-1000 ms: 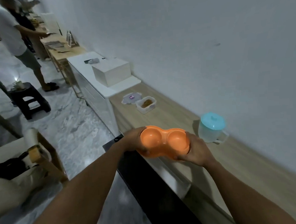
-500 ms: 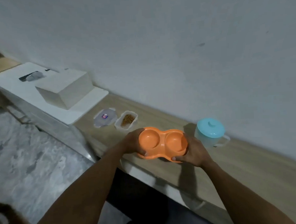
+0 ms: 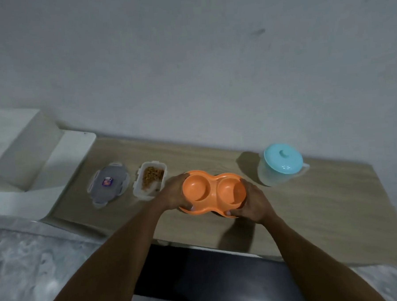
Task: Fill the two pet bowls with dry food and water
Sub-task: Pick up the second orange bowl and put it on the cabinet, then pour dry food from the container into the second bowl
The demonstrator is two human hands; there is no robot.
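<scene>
The orange double pet bowl (image 3: 213, 192) sits in the middle of the view over the near half of the wooden surface (image 3: 322, 213), its two round hollows side by side and showing only bare orange plastic. I have it by both ends. My left grip (image 3: 174, 193) is curled round the left end with the thumb along the near rim, and my right grip (image 3: 254, 203) is wrapped round the right end in the same way. I cannot tell whether its base touches the surface or hangs just above it. Just beside my left grip, to the left, stands an open clear food container (image 3: 149, 181) with brown dry food in it. Its clear lid (image 3: 108, 185) lies flat further left, apart from it. To the right and a little farther back stands a translucent water pitcher (image 3: 280, 166) under a teal lid, near the wall. At the far left a white box (image 3: 13, 146) rests on a white cabinet top (image 3: 62, 162). Grey marbled floor (image 3: 37, 262) shows below.
</scene>
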